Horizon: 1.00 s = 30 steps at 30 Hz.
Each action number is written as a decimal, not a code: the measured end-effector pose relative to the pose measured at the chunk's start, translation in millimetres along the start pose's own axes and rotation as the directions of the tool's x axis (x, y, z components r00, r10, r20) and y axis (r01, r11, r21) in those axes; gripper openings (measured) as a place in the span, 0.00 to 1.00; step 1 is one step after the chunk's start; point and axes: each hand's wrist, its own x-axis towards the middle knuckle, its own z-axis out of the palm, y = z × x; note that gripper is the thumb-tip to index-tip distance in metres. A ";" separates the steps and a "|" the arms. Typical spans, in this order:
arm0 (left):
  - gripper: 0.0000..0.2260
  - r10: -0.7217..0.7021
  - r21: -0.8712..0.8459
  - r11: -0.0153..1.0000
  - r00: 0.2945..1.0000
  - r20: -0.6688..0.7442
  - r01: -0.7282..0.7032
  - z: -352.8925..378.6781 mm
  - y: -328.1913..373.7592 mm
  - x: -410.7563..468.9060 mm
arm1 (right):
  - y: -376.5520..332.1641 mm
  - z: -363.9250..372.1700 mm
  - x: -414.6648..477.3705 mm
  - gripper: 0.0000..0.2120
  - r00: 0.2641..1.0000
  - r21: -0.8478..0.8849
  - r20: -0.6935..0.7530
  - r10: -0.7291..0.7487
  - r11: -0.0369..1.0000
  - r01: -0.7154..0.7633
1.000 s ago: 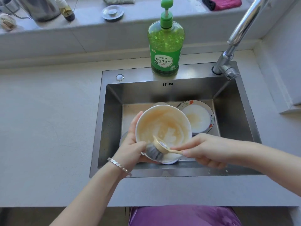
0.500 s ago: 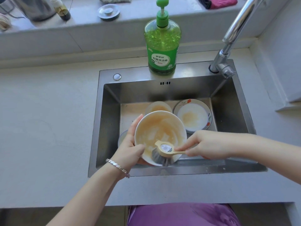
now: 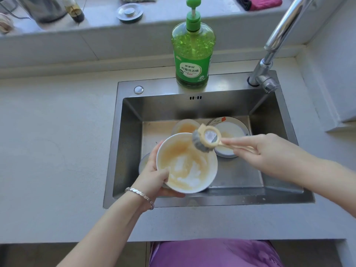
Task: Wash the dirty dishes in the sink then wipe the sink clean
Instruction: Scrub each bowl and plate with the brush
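Left hand (image 3: 154, 178) grips, thumb hooked over; right hand (image 3: 269, 153) pinches.

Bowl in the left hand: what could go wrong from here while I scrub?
1. The left hand grips the bowl by one side, tilted over the sink; its inside looks greasy, so a hard stroke might knock it onto the plate behind.
2. The brush in the right hand sits at the bowl's far rim; slipping off could flick residue out.
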 end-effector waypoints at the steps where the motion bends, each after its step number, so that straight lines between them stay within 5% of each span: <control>1: 0.36 -0.008 -0.023 1.000 1.000 -0.015 0.008 -0.5 0.2 0.8 | 3.9 3.4 0.4 0.17 0.999 0.157 -0.034 0.033 0.987 -0.028; 5: 0.36 -0.033 -0.072 0.997 0.999 -0.028 0.031 3.5 3.0 1.2 | 8.8 40.1 5.3 0.18 0.957 0.604 0.056 0.286 0.753 -0.260; 7: 0.36 -0.047 -0.072 0.996 0.999 -0.003 0.047 5.9 4.0 1.4 | 4.5 57.2 7.4 0.14 0.918 0.752 0.252 0.305 0.535 -0.385; 9: 0.36 -0.056 -0.044 0.997 0.998 0.038 0.058 8.1 5.5 1.3 | 5.3 68.0 9.8 0.11 0.900 0.794 0.335 0.280 0.430 -0.429; 13: 0.35 0.036 0.159 0.986 0.998 0.042 -0.043 12.4 9.8 3.9 | 9.6 76.8 14.3 0.10 0.882 0.793 0.318 0.346 0.412 -0.448; 16: 0.33 0.199 0.440 0.881 0.980 -0.014 -0.172 18.0 11.5 9.8 | 8.1 80.5 18.2 0.11 0.867 0.764 0.290 0.406 0.447 -0.465; 20: 0.33 0.258 0.585 0.787 0.966 -0.025 -0.195 22.9 13.3 12.0 | 5.7 80.6 24.9 0.10 0.856 0.759 0.237 0.459 0.463 -0.458; 22: 0.30 0.468 0.782 0.540 0.883 0.029 -0.311 26.0 10.5 8.8 | 4.3 79.6 27.5 0.09 0.849 0.756 0.227 0.477 0.463 -0.463; 25: 0.21 0.684 0.863 0.031 0.641 0.350 -0.504 32.6 3.5 7.5 | 2.2 75.0 30.7 0.07 0.837 0.734 0.226 0.499 0.477 -0.483; 28: 0.14 0.620 0.818 -0.229 0.569 0.540 -0.527 40.2 2.2 7.1 | -2.3 66.4 32.3 0.06 0.838 0.735 0.243 0.489 0.471 -0.488; 30: 0.15 0.596 0.822 -0.278 0.582 0.554 -0.497 44.6 5.9 6.3 | -5.4 59.7 32.3 0.07 0.852 0.742 0.240 0.466 0.478 -0.470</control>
